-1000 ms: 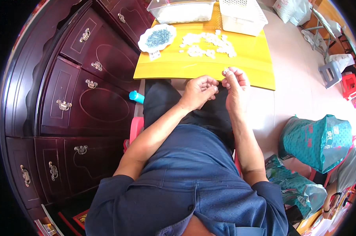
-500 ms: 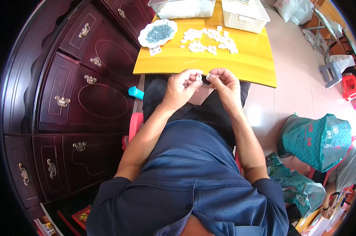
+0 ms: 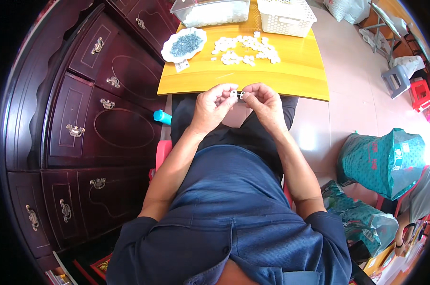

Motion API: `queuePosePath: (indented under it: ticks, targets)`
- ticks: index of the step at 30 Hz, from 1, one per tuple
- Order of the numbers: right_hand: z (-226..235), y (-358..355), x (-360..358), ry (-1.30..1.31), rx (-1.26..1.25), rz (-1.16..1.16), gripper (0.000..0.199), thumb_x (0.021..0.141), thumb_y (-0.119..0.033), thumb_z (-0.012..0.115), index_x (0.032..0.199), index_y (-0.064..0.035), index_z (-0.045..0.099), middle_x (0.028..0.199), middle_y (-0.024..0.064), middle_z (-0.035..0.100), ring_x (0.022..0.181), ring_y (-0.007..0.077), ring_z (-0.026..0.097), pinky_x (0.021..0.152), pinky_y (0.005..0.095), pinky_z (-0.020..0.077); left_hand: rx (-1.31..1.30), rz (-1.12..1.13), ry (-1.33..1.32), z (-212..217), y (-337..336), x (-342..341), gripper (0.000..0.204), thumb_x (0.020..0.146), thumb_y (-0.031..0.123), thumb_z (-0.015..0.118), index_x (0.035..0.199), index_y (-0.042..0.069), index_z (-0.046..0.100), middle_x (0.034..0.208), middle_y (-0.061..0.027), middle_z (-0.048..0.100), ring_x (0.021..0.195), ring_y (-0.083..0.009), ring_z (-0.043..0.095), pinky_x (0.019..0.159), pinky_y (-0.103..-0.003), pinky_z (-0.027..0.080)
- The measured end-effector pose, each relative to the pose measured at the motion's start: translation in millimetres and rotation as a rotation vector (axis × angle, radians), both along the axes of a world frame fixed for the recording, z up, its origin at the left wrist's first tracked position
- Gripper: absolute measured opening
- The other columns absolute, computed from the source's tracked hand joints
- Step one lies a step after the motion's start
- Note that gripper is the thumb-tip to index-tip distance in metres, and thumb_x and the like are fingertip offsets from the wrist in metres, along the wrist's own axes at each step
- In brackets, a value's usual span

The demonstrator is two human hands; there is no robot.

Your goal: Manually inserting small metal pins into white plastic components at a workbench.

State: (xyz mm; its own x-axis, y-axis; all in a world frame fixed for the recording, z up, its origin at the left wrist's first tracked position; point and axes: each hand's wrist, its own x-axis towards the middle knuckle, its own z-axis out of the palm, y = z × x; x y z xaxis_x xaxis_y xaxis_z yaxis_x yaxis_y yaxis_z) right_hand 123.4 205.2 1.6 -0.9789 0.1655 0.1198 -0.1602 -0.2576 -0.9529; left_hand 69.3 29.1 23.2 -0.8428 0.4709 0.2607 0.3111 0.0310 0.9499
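While two hands meet near the table edge, each holds one small white piece: the left hand [image 3: 212, 109] one [image 3: 233, 93], the right hand [image 3: 267, 109] another [image 3: 242, 95]. Between those two pieces shows a short dark bit, too small to make out. On the one yellow table [image 3: 191, 86] lie several dozen loose white pieces [image 3: 231, 58], too crowded to count exactly, beside one white plate [image 3: 166, 52] of countless blue-grey bits [image 3: 186, 45] and one paper slip [image 3: 181, 65]. Behind them stand one clear bin [image 3: 178, 14] and one white basket [image 3: 286, 24], bounding the far side. One dark cabinet [image 3: 124, 121] closes off the left; one blue bottle [image 3: 162, 117] is near it. Off to the right are two teal bags [image 3: 379, 159], one grey stool [image 3: 396, 80] and one red stool [image 3: 420, 95]. Both forearms reach forward and converge over the lap, elbows bent outward. Thumb and index finger pinch on each side; the left hand's other fingers curl, while the right's are partly hidden.
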Motion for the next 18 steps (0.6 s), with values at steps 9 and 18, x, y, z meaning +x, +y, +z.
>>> queuePosePath:
  ticks: [9, 18]
  targets:
    - [0.0, 1.0, -0.4, -0.024, -0.013, -0.026, 0.008, 0.094, -0.005, 0.067, 0.102, -0.0024, 0.067, 0.086, -0.0017, 0.067, 0.075, 0.0050, 0.060, 0.071, 0.0205, 0.0511, -0.035, -0.036, -0.001, 3.9, -0.5, 0.6, 0.028, 0.095, 0.002, 0.065, 0.123, -0.002, 0.063, 0.096, -0.0045, 0.070, 0.083, -0.0083, 0.067, 0.072, -0.022, 0.056]
    - [0.5, 0.5, -0.7, -0.018, 0.015, -0.038, 0.008, 0.093, -0.003, 0.067, 0.100, -0.0006, 0.067, 0.082, -0.0011, 0.066, 0.072, 0.0051, 0.059, 0.068, 0.0202, 0.0497, -0.036, -0.049, 0.002, 2.5, -0.9, 0.0, 0.027, 0.095, 0.002, 0.067, 0.121, -0.002, 0.065, 0.095, -0.0043, 0.070, 0.080, -0.0080, 0.066, 0.071, -0.022, 0.056]
